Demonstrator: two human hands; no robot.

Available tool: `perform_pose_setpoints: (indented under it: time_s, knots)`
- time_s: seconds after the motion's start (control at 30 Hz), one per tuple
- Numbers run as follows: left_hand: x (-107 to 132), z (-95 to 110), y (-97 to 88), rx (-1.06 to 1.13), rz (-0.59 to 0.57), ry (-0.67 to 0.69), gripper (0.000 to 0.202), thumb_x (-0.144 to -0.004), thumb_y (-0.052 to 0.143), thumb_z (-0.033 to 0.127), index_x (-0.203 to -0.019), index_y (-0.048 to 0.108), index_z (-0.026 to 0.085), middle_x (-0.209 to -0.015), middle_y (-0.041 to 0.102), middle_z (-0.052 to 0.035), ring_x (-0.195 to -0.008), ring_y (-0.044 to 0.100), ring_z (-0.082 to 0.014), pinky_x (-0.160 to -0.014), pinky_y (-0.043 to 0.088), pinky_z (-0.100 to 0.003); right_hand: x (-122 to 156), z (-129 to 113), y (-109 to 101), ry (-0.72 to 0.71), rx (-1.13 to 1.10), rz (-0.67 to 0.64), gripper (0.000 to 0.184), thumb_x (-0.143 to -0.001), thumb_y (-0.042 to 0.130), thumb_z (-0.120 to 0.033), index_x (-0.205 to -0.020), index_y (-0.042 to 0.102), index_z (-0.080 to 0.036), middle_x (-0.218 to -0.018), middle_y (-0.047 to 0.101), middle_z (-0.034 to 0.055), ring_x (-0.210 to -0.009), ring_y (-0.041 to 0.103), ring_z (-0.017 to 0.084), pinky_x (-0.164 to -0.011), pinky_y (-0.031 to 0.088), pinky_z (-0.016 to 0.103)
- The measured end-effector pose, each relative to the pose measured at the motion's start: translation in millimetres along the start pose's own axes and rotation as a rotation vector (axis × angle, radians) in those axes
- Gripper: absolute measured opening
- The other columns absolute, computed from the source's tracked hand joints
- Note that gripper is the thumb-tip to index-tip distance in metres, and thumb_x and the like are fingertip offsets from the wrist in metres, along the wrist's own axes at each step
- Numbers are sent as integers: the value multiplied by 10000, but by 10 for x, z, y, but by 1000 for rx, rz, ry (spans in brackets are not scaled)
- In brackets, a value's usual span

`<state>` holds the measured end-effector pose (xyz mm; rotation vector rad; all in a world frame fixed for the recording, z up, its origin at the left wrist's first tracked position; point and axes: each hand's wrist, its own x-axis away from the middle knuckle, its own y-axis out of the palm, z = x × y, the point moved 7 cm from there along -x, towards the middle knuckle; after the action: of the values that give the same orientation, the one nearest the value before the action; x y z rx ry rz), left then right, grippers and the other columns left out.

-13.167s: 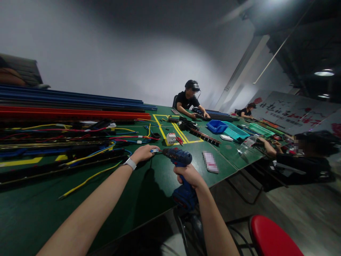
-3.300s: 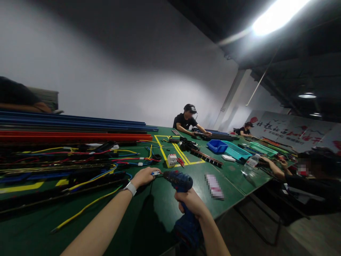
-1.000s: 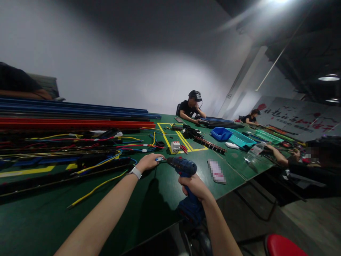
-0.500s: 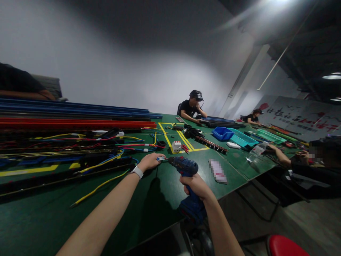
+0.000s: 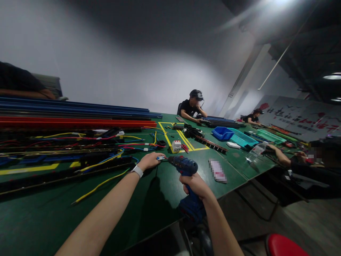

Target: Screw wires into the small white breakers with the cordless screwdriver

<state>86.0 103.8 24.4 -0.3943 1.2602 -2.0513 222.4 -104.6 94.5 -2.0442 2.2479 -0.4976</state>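
Note:
My right hand [image 5: 195,185] is wrapped round the grip of a blue cordless drill [image 5: 183,165], whose nose points left. Between the fingertips of my left hand [image 5: 148,161] is a small white and blue block [image 5: 161,158], probably an electrical part; its exact kind is too small to tell. The drill's bit reaches the right end of this block, and I cannot tell whether it touches a screw. Just beyond stands a white circuit breaker [image 5: 176,146] with red marks, beside several short red pieces [image 5: 184,148].
Wired black rails [image 5: 101,160] with loose yellow, blue and red wires lie left on the green table [image 5: 128,217]. A phone [image 5: 217,170] is on the right. Farther off are a blue bin [image 5: 222,133], turquoise trays [image 5: 243,138], a bottle [image 5: 256,152] and co-workers.
Almost nothing differs. Both hands, the drill and the small block keep the same place, apart from a very slight shift of the view.

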Motion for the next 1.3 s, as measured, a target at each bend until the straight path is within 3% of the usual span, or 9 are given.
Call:
perform_pose_setpoints:
  time_s: [0.57, 0.83, 1.3]
  knots:
    - [9, -10, -7, -7, 9, -20, 504, -802, 530, 245, -1287, 580, 369, -1198, 675, 2, -1028, 628, -224, -850, 445, -276, 0, -8, 13, 42, -32, 5, 145, -681, 574, -216, -802, 495, -196, -480, 436, -90, -360, 462, 99, -366, 319, 211]
    - [24, 15, -16, -19, 28, 17, 493, -798, 510, 240, -1256, 591, 402, -1203, 672, 22, -1036, 626, -221, -847, 440, -283, 1, -9, 14, 44, -30, -4, 113, -681, 570, -210, -753, 483, -197, -459, 423, -89, -358, 455, 97, -365, 310, 211]
    - [10, 2, -3, 9, -2, -18, 495, -798, 524, 244, -1274, 591, 364, -1217, 666, 1, -1074, 607, -222, -881, 438, -276, 33, -54, 11, 34, 4, -3, 76, -680, 562, -208, -682, 486, -196, -421, 433, -66, -364, 448, 103, -386, 315, 218]
